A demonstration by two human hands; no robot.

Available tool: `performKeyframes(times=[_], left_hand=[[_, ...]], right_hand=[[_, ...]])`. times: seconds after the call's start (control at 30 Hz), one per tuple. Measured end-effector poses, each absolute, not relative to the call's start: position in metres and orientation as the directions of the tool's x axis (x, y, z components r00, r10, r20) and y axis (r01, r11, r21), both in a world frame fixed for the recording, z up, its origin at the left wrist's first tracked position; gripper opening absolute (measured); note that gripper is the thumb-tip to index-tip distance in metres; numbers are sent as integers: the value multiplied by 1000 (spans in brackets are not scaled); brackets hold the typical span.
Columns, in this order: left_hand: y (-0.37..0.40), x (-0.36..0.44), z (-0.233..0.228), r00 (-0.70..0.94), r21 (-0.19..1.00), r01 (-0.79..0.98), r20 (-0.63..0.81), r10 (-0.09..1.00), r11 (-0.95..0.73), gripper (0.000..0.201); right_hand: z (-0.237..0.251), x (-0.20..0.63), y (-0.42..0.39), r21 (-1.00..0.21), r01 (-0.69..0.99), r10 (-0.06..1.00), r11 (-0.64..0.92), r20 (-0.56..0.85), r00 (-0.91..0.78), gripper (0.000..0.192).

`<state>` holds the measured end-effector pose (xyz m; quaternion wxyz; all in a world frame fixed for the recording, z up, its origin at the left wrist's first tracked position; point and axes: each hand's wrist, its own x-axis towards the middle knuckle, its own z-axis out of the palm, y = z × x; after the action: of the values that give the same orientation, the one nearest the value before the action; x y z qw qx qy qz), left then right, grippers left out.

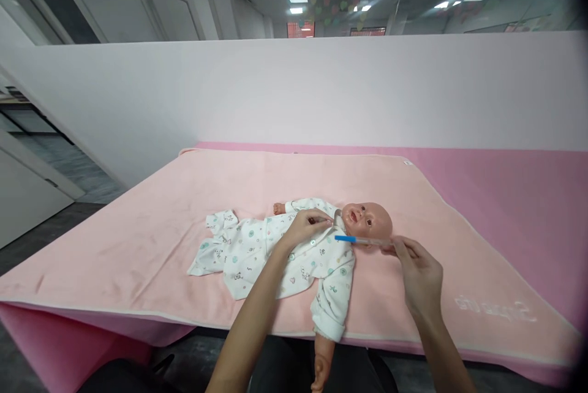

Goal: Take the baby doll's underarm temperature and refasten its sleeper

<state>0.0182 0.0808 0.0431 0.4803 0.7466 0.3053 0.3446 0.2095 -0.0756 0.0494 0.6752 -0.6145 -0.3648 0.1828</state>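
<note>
Head view: our left hand (pixel 307 226) pinches the doll's (pixel 294 246) collar; at three o'clock, our right hand (pixel 419 276) grips a thermometer (pixel 362 240) at its neck.

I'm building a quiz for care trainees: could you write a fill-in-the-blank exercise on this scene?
1. The doll lies on a ____ blanket.
2. The right hand holds a thin stick with a ____ tip.
3. The left hand rests on the doll's ____, at the collar of its white printed outfit.
4. The stick's coloured tip points at the doll's ____.

Missing words: pink; blue; chest; neck
</note>
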Motion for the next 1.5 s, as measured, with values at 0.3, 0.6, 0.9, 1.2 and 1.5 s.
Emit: performKeyframes(times=[0.3, 0.6, 0.9, 1.2, 1.5], left_hand=[[90, 13, 44, 358, 994, -109, 52, 932, -14, 33], [90, 14, 44, 268, 987, -162, 48, 962, -4, 33], [91, 13, 40, 252, 974, -225, 32, 967, 27, 31], [91, 12, 39, 313, 952, -296, 22, 949, 76, 30], [93, 12, 38, 305, 968, -251, 101, 947, -22, 29]], right_hand=[[-31, 256, -139, -934, 316, 551, -165, 179, 815, 43], [-45, 272, -138, -581, 797, 679, -163, 520, 518, 41], [-58, 287, -133, -218, 973, 836, 70, 546, 62, 26], [11, 192, -78, -328, 922, 765, 207, 641, 56, 26], [-5, 145, 9, -277, 935, 679, 220, 732, 57, 32]])
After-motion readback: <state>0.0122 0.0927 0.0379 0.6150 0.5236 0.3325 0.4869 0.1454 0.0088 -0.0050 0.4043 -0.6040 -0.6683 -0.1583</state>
